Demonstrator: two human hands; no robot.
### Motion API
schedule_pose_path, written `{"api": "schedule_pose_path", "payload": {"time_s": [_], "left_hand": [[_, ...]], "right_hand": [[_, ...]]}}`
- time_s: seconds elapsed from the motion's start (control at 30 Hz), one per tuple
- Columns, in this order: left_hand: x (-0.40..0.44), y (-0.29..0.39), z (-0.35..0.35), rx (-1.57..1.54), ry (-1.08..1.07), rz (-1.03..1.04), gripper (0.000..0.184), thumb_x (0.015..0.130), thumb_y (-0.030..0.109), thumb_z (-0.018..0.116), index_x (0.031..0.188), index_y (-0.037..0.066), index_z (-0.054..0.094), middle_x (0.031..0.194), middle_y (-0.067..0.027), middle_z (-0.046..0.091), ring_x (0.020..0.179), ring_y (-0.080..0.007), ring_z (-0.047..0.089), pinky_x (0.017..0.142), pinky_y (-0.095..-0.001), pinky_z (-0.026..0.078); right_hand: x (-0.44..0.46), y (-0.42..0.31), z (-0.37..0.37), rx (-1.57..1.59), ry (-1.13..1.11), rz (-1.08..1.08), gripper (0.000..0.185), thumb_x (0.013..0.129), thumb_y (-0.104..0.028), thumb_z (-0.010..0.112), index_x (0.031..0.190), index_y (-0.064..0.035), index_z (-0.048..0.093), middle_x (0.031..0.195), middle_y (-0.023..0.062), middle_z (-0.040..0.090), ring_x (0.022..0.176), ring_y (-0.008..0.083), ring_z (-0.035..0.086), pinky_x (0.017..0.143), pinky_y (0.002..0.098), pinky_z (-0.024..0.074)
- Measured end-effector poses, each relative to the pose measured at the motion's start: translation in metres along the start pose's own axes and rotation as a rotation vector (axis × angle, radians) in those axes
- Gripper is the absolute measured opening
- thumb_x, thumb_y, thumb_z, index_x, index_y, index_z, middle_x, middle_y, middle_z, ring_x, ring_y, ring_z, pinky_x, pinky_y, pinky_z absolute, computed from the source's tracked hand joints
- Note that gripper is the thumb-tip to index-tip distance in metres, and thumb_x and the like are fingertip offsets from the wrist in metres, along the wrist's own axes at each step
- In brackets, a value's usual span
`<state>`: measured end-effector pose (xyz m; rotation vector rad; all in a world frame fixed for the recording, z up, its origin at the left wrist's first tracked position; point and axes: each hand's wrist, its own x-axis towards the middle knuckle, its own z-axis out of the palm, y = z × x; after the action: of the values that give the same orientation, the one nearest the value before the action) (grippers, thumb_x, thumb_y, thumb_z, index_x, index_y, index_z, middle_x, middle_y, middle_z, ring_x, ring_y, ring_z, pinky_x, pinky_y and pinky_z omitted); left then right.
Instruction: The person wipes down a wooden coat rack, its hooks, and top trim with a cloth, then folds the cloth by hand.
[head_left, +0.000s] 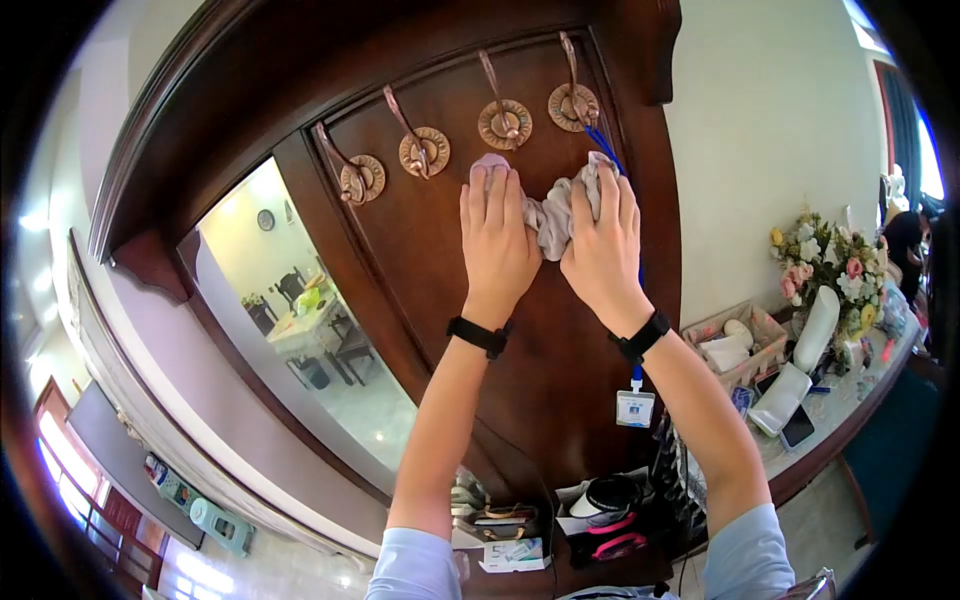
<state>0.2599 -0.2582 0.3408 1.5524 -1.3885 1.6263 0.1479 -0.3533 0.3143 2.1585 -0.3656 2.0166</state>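
Observation:
A crumpled grey-pink cloth [553, 222] is bunched between my two hands, in front of the dark wooden panel [560, 330]. My left hand [499, 245] is closed over its left end, and a pinkish bit shows above the fingertips. The right end is gripped by my right hand [607, 255], fingers bent over the folds. Just above are several copper-coloured coat hooks [505, 124] on round plates. From the rightmost hook [573, 106] a blue lanyard runs down behind my right hand to a badge [635, 408].
A mirror [300, 330] is set left of the panel. On the right, a table holds a basket [735, 345], a phone [797, 427] and flowers [835, 260]. Bags and a small white box [513, 555] lie below. A person [905, 245] is partly visible at far right.

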Motion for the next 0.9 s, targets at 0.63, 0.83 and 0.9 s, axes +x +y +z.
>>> {"api": "schedule_pose_path", "payload": {"time_s": [0.63,0.83,0.9], "left_hand": [[0.072,-0.013,-0.005,-0.226,0.068,-0.155,0.071,0.077,0.005,0.057,0.136,-0.014,0.022,0.140,-0.0385,0.030,0.131,-0.0517,0.034,0.111,-0.0466,0.031],[0.057,-0.007,-0.016,-0.054,-0.030,-0.143,0.070,0.078,0.008,0.058,0.136,-0.015,0.024,0.137,-0.0380,0.037,0.131,-0.0504,0.034,0.111,-0.0467,0.032],[0.047,-0.005,-0.022,-0.064,-0.085,-0.151,0.070,0.080,0.009,0.057,0.136,-0.015,0.025,0.134,-0.0371,0.041,0.131,-0.0503,0.034,0.109,-0.0472,0.034]], "right_hand": [[-0.047,-0.041,0.008,0.298,-0.086,-0.101,0.047,0.069,-0.006,0.066,0.112,0.0094,0.055,0.132,0.0291,0.042,0.127,0.0461,0.039,0.106,0.0474,0.0372],[-0.054,-0.041,0.003,0.203,-0.040,-0.021,0.032,0.070,-0.007,0.065,0.098,0.0061,0.063,0.129,0.0228,0.047,0.124,0.0379,0.042,0.097,0.0486,0.0386],[-0.063,-0.042,0.004,0.110,-0.026,-0.035,0.027,0.070,-0.006,0.065,0.094,0.0058,0.063,0.127,0.0217,0.048,0.125,0.0368,0.042,0.098,0.0478,0.0378]]}}
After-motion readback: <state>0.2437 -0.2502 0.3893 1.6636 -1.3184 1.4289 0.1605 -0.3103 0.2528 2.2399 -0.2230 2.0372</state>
